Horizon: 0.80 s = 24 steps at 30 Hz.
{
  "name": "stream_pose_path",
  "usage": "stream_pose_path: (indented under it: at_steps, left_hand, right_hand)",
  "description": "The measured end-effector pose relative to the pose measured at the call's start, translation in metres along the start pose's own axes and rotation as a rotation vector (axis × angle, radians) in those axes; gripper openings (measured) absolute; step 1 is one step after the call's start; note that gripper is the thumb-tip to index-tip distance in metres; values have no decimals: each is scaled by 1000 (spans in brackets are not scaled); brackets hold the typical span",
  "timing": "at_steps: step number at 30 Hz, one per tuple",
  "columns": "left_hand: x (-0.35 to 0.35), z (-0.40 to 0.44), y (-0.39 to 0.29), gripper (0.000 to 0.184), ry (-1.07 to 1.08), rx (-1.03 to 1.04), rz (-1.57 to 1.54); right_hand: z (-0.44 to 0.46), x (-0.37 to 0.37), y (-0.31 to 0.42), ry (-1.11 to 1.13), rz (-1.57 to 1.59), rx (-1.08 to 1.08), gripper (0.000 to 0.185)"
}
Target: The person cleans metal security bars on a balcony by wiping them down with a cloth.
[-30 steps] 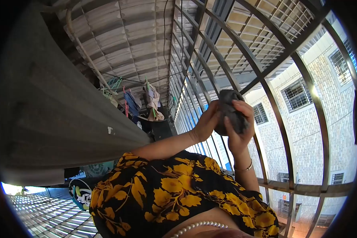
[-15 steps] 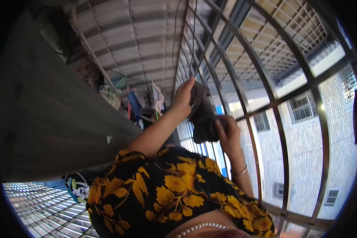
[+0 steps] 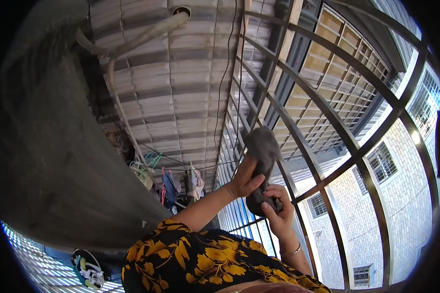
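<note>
Fabric [image 3: 264,148], dark gray and crumpled, is sitting toward 4 o'clock of center in the head view as I am watching from a distance, both of the person's hands gripping it. The left hand [image 3: 242,180] is clasping its middle from 9 o'clock; the right hand [image 3: 280,216] is pinching the bunched lower end between thumb and fingers from 5 o'clock. I am rating a drop as the main risk: a slack pinch on soft folds could be letting that end slide loose. Metal bars [image 3: 401,105] are rising beyond toward 2 o'clock, so a slipping piece could be snagging or falling through a gap; whether it is touching them, I am failing to tell. Its long axis is running roughly from 12 to 6 o'clock, slightly bent, the blurred, unheld upper end pointing toward 12. Hanging garments [image 3: 170,185] are showing at 8 o'clock.
</note>
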<state>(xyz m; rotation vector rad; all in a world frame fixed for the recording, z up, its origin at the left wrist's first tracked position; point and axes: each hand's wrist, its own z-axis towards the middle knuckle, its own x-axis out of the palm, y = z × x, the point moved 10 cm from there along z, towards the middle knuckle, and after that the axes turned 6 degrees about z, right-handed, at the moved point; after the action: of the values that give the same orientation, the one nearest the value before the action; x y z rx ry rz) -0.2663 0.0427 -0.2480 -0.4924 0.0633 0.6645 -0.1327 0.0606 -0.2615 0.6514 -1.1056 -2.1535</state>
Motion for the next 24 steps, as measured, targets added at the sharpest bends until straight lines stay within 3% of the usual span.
stream_pose_path:
  at_steps: [2,3,4,6,8,11,12,14,18,20,22,24]
  left_hand:
    - [-1,-10,72,60,-160,-351,-134]
    - [-11,-4,81,67,-331,-377,-261]
    - [-10,14,78,67,-315,-362,-256]
    - [-33,41,83,64,-640,-268,-879]
    - [-50,78,83,59,-632,-175,-979]
    - [-80,124,90,53,-678,-65,-1202]
    - [-85,140,88,53,-649,-54,-1225]
    - [-100,168,76,49,-619,10,-1208]
    - [-129,215,65,46,-685,62,-1027]
    - [-133,242,40,45,-476,238,-1047]
    - [-136,260,21,45,-417,272,-1054]
    - [-147,272,8,50,-566,200,-889]
  right_hand:
    - [11,-1,8,5,-1,-16,34]
    - [14,0,12,10,2,-15,40]
    - [18,1,20,-3,8,-32,40]
    - [27,8,33,6,-179,-42,49]
    - [30,5,62,-29,-421,-279,53]
    - [-1,-21,104,-247,-777,-538,37]
    - [-15,-28,118,-338,-897,-646,33]
    - [-27,-52,130,-568,-939,-632,29]
    - [-7,-43,129,-507,-961,-459,35]
    - [-11,-48,127,-550,-987,-387,39]
    - [-16,-61,135,-651,-780,-416,46]
    - [-11,-76,135,-665,-520,-328,71]
